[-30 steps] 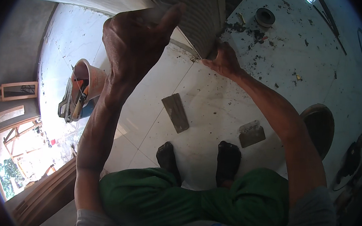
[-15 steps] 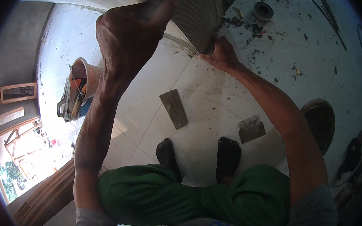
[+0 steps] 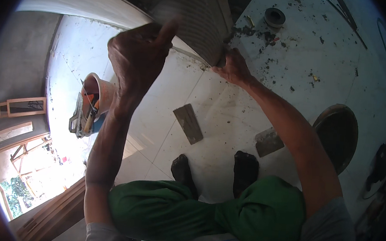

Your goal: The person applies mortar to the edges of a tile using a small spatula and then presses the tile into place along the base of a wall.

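A dark tile panel (image 3: pixel 192 16), coated with ridged grey adhesive, stands on edge at the top centre. My left hand (image 3: pixel 139 53) has its fingers curled at the panel's near left edge, thumb raised along it. Lower and farther right, my right hand (image 3: pixel 233 67) grips the bottom corner of the panel near the floor. Between my hands and feet lies a grey rectangular plate (image 3: pixel 188 123) on the white tiled floor; a smaller adhesive-smeared grey piece (image 3: pixel 267 141) lies beside my right forearm.
At left stands a pale bucket (image 3: pixel 106 91) with tools inside, near leaning wooden frames (image 3: pixel 26 106) and a bright opening. A tape roll (image 3: pixel 274 17) lies among debris at upper right. A dark round basin (image 3: pixel 334 136) sits right of my arm, with dark tools (image 3: pixel 380 158) beyond it.
My left hand has come slightly down and nearer, still at the panel's edge. My right hand stays at the lower corner. The whole view has shifted a little.
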A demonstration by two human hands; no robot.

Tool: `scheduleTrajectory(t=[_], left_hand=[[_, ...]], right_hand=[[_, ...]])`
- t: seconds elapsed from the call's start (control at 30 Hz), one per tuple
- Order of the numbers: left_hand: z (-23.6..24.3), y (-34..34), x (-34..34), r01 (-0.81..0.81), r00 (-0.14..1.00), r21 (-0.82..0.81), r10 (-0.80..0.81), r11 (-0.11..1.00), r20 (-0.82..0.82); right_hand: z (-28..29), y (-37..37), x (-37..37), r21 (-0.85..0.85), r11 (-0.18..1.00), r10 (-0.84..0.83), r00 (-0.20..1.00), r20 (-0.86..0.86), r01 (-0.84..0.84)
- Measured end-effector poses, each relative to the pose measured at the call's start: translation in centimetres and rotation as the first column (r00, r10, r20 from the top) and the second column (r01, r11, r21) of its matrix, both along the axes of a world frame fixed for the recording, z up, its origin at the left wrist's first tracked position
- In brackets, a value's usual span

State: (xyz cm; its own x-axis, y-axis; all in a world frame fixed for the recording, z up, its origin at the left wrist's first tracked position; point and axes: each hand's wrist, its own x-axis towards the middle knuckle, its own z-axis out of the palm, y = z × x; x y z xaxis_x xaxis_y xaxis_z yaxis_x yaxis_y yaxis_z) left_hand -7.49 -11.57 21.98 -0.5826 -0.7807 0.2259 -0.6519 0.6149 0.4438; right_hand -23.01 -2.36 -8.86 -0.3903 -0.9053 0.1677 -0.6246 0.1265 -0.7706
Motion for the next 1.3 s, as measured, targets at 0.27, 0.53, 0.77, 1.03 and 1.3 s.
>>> scheduleTrajectory(t=[0.27,0.53,0.77,1.03,1.3], left_hand=[[-1.0,-0.4,0.2,-0.005,0.987,-0.04,-0.001,0.999,-0.161],[-0.7,-0.1,0.0,0.05,0.988,-0.051,-0.057,0.997,-0.145],[-1.4,-0.9,0.6,0.126,0.978,-0.188,-0.153,0.974,-0.14],[-1.3,-1.3,1.0,0.11,0.988,-0.133,-0.123,0.985,-0.091],[-1.6,-1.0,1.0,0.051,0.996,-0.027,-0.053,0.998,-0.066]], right_hand=[[-0.3,-0.6,-0.1,0.01,1.0,0.012,1.0,0.004,-0.012],[-0.2,0.5,-0.1,-0.147,0.989,-0.028,1.0,-0.013,0.026],[-1.0,0.2,-0.3,-0.035,0.999,-0.006,0.999,-0.044,0.005],[-0.7,0.3,0.9,-0.077,0.997,-0.02,0.999,-0.029,0.018],[-0.5,0.6,0.8,-0.053,0.998,-0.025,1.0,-0.004,0.024]])
